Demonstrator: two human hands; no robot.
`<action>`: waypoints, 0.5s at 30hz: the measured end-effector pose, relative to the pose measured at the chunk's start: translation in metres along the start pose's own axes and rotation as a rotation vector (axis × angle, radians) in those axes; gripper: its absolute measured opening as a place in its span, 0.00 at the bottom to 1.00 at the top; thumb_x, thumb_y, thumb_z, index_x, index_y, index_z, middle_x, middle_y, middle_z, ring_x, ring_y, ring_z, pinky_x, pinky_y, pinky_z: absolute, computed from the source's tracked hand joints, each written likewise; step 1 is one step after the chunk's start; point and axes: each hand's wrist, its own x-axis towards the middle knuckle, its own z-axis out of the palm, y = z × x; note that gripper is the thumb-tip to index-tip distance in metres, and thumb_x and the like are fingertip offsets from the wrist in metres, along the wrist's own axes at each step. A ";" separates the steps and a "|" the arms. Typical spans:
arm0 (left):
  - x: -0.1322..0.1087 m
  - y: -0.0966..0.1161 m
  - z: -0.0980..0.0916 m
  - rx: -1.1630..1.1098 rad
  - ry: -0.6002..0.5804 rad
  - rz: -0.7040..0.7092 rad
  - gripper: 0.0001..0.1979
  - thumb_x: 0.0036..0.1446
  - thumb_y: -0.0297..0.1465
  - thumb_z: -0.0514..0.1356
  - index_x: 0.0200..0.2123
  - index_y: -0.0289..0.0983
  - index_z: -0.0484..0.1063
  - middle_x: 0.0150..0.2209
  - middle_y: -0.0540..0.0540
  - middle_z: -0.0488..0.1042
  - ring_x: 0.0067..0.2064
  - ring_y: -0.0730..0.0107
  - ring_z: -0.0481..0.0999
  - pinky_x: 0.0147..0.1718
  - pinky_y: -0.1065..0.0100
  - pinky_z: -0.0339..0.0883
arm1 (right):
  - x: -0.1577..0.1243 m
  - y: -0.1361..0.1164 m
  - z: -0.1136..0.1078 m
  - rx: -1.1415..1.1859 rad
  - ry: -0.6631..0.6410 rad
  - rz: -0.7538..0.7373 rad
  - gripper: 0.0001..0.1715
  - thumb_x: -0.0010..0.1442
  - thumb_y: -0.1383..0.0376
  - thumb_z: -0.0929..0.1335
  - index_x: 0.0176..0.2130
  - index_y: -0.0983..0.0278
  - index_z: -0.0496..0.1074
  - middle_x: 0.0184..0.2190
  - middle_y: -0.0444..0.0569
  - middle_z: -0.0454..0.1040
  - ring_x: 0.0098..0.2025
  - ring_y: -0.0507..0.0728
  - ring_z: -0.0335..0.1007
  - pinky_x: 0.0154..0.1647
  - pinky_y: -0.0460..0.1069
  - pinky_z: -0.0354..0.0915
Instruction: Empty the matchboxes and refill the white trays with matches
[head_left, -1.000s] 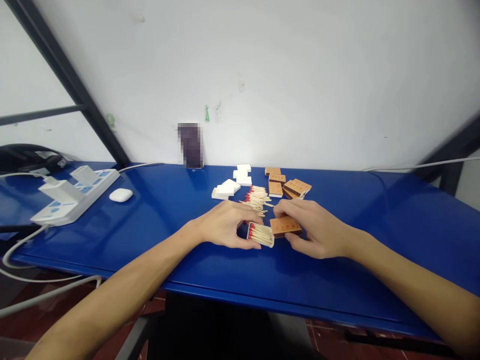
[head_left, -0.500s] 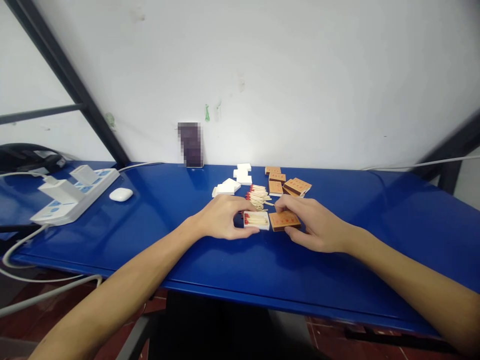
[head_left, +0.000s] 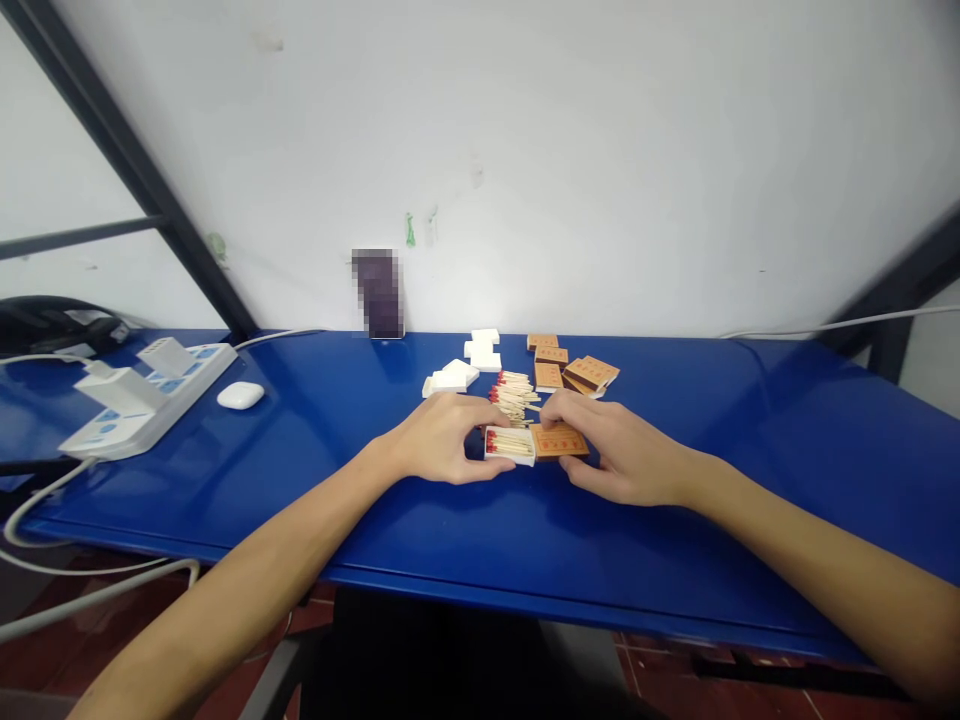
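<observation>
Between thumb and fingers my left hand (head_left: 448, 437) grips a white matchbox tray (head_left: 510, 461) with red-tipped matches (head_left: 511, 443) lying in it. My right hand (head_left: 622, 450) is closed on a brown matchbox sleeve (head_left: 560, 443). The sleeve's left end meets the tray's right end; whether the tray's edge is inside it I cannot tell. Just behind lies a pile of loose matches (head_left: 513, 393) with red heads. White matchbox trays (head_left: 450, 381) are grouped behind my left hand, and several brown sleeves (head_left: 548, 377) lie behind my right hand.
On the left of the blue table (head_left: 480, 540) lies a white power strip (head_left: 161, 400) with plugs and cables. A small white case (head_left: 240, 395) sits beside it. A phone-like object (head_left: 381, 293), blurred out, leans on the wall.
My right hand has brought the brown sleeve left, closing the gap to the tray. My left hand stays almost in place with the tray.
</observation>
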 end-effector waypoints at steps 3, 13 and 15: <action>0.001 0.002 -0.001 -0.008 0.000 -0.001 0.20 0.55 0.45 0.62 0.44 0.35 0.76 0.35 0.46 0.79 0.32 0.67 0.76 0.32 0.68 0.67 | 0.000 0.000 0.000 0.011 0.008 -0.001 0.15 0.55 0.70 0.64 0.43 0.62 0.61 0.37 0.49 0.69 0.33 0.56 0.64 0.33 0.50 0.60; 0.000 0.003 0.000 0.036 -0.026 -0.040 0.22 0.57 0.46 0.61 0.46 0.36 0.76 0.35 0.45 0.79 0.31 0.69 0.75 0.29 0.69 0.64 | 0.001 -0.002 -0.001 0.007 0.003 -0.014 0.14 0.56 0.70 0.64 0.43 0.62 0.63 0.37 0.49 0.70 0.33 0.56 0.65 0.32 0.50 0.61; 0.000 0.003 0.000 0.049 -0.018 -0.044 0.22 0.57 0.47 0.61 0.46 0.35 0.76 0.34 0.45 0.79 0.30 0.69 0.74 0.29 0.69 0.64 | 0.001 -0.003 -0.001 0.007 0.004 -0.018 0.14 0.56 0.70 0.64 0.44 0.62 0.64 0.37 0.50 0.71 0.34 0.57 0.66 0.33 0.50 0.62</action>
